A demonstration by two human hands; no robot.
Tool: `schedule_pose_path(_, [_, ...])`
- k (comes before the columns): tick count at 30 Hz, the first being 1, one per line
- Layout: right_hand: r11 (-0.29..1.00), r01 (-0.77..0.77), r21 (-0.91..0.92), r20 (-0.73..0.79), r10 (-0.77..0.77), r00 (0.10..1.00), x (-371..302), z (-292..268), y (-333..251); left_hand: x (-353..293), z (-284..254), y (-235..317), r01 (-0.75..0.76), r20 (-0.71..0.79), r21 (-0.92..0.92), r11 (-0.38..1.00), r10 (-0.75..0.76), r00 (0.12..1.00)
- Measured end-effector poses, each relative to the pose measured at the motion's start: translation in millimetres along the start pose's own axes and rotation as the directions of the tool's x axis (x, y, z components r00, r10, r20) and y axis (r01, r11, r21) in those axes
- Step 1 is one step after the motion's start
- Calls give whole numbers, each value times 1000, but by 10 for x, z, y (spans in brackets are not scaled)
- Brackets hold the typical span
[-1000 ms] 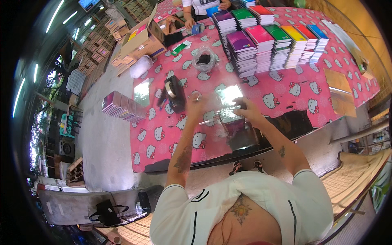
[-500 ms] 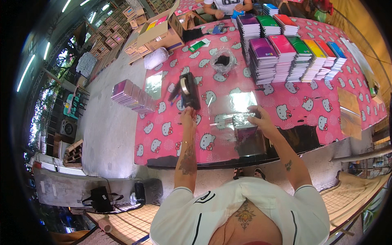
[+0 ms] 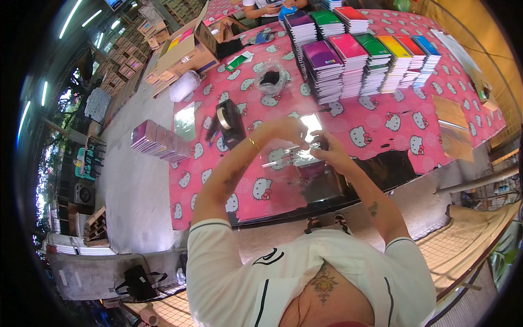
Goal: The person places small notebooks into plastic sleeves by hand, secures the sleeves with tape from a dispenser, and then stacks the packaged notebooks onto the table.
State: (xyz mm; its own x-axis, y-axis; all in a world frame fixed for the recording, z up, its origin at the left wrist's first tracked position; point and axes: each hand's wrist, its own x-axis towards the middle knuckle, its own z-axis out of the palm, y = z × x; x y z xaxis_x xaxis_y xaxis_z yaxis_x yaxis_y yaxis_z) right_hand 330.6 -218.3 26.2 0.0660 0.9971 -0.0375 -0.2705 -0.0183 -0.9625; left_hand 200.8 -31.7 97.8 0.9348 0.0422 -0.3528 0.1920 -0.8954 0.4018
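My left hand (image 3: 294,132) reaches across to the right hand, its fingers bent together over a clear plastic sheet (image 3: 279,159). Whatever those fingers hold is too small to make out. Close by, my right hand (image 3: 328,150) has curled fingers at the sheet's right side, gripping the shiny plastic. Glare on the plastic hides its outline and anything under it. Left of both hands stands a black tape dispenser (image 3: 231,128) with a roll of tape (image 3: 222,117) in it.
Stacked notebooks (image 3: 346,54) in several colours stand at the far right. Purple notebooks (image 3: 158,139) are lined up at the left edge. A crumpled clear bag (image 3: 272,79), an open cardboard box (image 3: 190,49) and a brown board (image 3: 453,128) surround the work spot. Another person (image 3: 267,8) sits opposite.
My left hand has left the tape dispenser and moved right, to beside the right hand. The right hand keeps to the plastic sheet. The whole view has shifted slightly.
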Motion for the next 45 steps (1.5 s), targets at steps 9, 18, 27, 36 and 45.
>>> schedule_pose_path(9, [982, 135, -131, -48, -143, 989, -125, -162, 336, -442, 1250, -413, -160, -309, -928, 337, -453, 836])
schedule_pose_path(18, [966, 246, -80, 266, -217, 939, 26, 318, -36, -1445, 1587, 362, -320, -751, -660, 680, -608, 257])
schedule_pose_path(27, [992, -52, -111, -160, 34, 987, 18, 39, 382, -4648, 51, -1572, -266, -244, -731, 628, -606, -757])
schedule_pose_path(36, [961, -60, -271, -378, -48, 924, -358, -607, 536, -4742, 22, -2538, -60, -218, -933, 355, -688, -692])
schedule_pose_path(45, [912, 48, -407, -425, -235, 874, -493, -1510, 331, -3741, -20, -1790, 439, -451, -870, 223, -5, -892])
